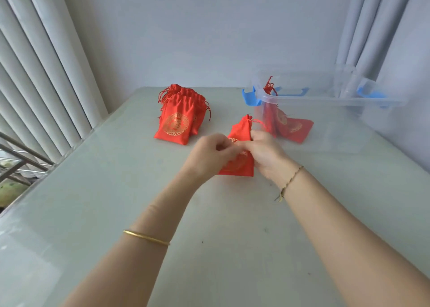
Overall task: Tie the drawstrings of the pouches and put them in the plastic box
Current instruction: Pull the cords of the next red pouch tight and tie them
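Note:
A red satin pouch (239, 165) with a gold print lies on the table in the middle, its gathered neck pointing away from me. My left hand (210, 152) and my right hand (267, 154) meet over its middle, fingers curled and pinching at it; the drawstring between the fingertips is hidden. A pile of several more red pouches (178, 118) sits at the back left. The clear plastic box (325, 102) with blue latches stands at the back right, and a few red pouches (290, 125) lie inside it.
The pale glass-topped table (139, 190) ends at a wall behind. Vertical blinds (46, 62) and a metal railing (21, 162) run along the left edge. A curtain (372, 27) hangs behind the box.

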A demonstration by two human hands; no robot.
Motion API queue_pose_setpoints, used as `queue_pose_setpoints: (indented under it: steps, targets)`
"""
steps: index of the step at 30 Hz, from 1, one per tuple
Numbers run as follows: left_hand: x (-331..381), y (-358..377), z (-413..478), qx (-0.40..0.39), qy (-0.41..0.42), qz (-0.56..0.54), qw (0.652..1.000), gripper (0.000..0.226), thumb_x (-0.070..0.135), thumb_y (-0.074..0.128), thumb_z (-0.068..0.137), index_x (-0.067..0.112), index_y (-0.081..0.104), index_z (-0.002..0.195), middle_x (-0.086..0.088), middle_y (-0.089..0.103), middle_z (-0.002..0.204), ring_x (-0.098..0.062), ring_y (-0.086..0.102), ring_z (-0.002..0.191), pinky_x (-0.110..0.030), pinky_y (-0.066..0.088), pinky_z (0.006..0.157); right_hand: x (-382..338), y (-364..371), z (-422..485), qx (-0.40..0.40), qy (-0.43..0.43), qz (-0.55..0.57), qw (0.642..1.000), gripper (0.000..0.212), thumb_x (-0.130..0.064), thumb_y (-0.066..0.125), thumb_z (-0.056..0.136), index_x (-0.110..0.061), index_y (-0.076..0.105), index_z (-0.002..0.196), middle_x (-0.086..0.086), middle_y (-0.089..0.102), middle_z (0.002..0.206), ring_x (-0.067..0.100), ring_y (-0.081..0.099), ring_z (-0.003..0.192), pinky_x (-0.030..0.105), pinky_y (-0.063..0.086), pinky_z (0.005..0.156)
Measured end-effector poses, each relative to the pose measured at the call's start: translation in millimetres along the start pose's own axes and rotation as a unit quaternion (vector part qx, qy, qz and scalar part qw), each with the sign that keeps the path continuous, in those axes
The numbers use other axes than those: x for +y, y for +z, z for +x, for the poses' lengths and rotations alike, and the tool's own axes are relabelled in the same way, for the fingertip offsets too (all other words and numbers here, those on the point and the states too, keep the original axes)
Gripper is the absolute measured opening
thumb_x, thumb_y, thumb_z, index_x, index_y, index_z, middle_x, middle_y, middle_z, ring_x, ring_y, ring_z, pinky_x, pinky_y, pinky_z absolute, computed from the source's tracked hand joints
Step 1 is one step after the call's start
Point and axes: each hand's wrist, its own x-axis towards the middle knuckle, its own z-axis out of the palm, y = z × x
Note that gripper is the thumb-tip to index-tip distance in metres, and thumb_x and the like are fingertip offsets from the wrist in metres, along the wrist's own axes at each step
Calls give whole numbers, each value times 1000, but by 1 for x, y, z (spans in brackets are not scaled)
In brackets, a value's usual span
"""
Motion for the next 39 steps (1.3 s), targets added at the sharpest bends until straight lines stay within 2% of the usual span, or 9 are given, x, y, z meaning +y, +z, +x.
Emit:
queue_pose_setpoints:
  steps: [3, 6, 9, 13, 16, 24, 28, 32, 39]
  targets:
    - [-1, -8, 11, 197, -3, 20, 980, 28, 31, 70, 80, 16, 58, 100, 6, 54, 92, -8, 55, 91, -26, 43, 83, -1, -26, -13, -58, -7, 83, 995, 22, 11, 48, 85, -6, 63, 85, 8, 67, 76, 16, 64, 64, 31, 54, 70]
    - [3, -9, 18, 98, -88, -83, 988, 64, 50, 67, 78, 14, 48, 128, 1, 55, 121, -13, 53, 113, -32, 45, 92, -6, -46, -20, -147, -14, 112, 983, 24, 10, 45, 87, -4, 63, 95, 6, 70, 80, 16, 68, 70, 29, 56, 72]
    - [7, -3, 22, -1, -81, -167, 983, 44, 40, 64, 83, 12, 60, 117, 1, 65, 108, -9, 62, 95, -26, 47, 78, -12, -56, -22, -186, -9, 79, 979, 27, 8, 45, 88, -8, 63, 99, 6, 70, 86, 16, 68, 74, 31, 56, 75]
    - [9, -5, 25, -15, -44, -180, 982, 6, 16, 62, 88, 13, 65, 93, 0, 68, 92, -10, 63, 84, -25, 51, 79, -21, -73, -20, -182, 5, 19, 983, 26, 4, 47, 87, -16, 62, 94, 3, 67, 86, 14, 64, 73, 29, 53, 72]
    - [12, -10, 25, -48, -25, -195, 979, 7, 8, 58, 90, 13, 62, 85, 2, 65, 83, -3, 64, 71, -14, 49, 64, -28, -88, -17, -159, -19, 56, 985, 17, -4, 51, 89, -14, 59, 99, 4, 66, 88, 18, 65, 76, 35, 53, 81]
    - [12, -11, 23, -71, -3, -197, 978, 5, 8, 58, 87, 12, 62, 85, 0, 66, 84, -10, 63, 77, -23, 51, 77, -30, -94, -15, -104, -40, 34, 993, 30, 2, 51, 88, -18, 52, 110, 4, 69, 86, 20, 67, 68, 28, 53, 65]
    - [14, -10, 22, -72, 1, -201, 977, 6, 8, 59, 86, 9, 63, 91, -2, 66, 88, -12, 64, 81, -25, 52, 81, -32, -101, -14, -76, -31, 74, 994, 12, -12, 52, 91, -14, 57, 101, 6, 69, 79, 16, 67, 64, 23, 53, 57]
    - [16, -10, 21, -72, -2, -195, 978, 7, 9, 59, 86, 9, 63, 91, -3, 67, 89, -13, 63, 82, -26, 51, 82, -31, -103, -15, -61, -50, 5, 997, 13, -10, 51, 93, -9, 62, 86, 9, 66, 73, 11, 63, 54, 19, 52, 53]
    - [17, -19, 20, -67, -3, -99, 993, 5, 17, 66, 85, 13, 69, 84, 1, 65, 83, -15, 59, 84, -35, 49, 87, -35, -110, -21, -91, -70, -79, 990, 13, 2, 52, 89, -6, 62, 87, 6, 69, 67, 14, 66, 58, 25, 57, 63]
